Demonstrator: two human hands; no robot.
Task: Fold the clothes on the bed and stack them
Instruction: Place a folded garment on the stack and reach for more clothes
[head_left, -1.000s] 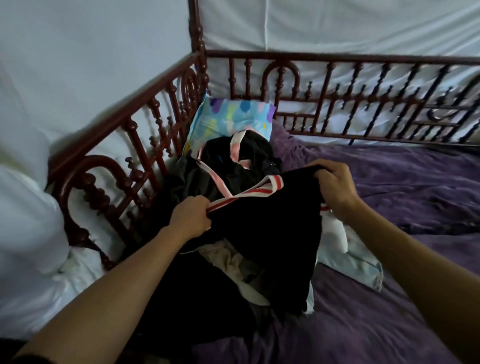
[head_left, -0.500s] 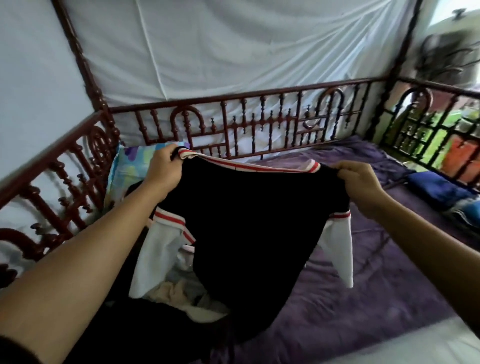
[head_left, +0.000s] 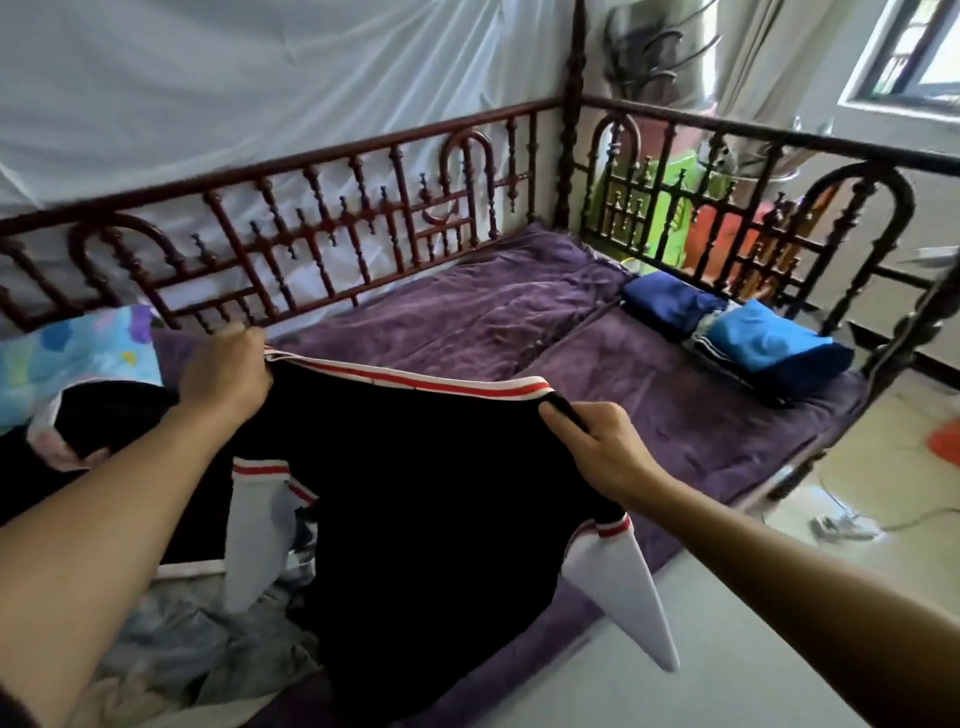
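So, far L: unfolded pile (head_left: 156, 649) lies on the bed's near end. L hand (head_left: 228, 374) has fingers curled round one end of the striped edge of the black top (head_left: 415, 493), which hangs spread between both hands, over the pile, white sleeves dangling. R hand (head_left: 597, 447) pinches the other end, thumb on top. Step looks like opening it out pre-fold. Next prob needs laying it flat on the bare purple cover (head_left: 493, 312) w/o bunching. Folded blue stack (head_left: 769, 348) sits far R, well apart

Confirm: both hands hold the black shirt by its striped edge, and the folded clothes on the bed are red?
No. The head view shows the folded clothes are blue; the left hand and right hand hold the black shirt by its striped edge.
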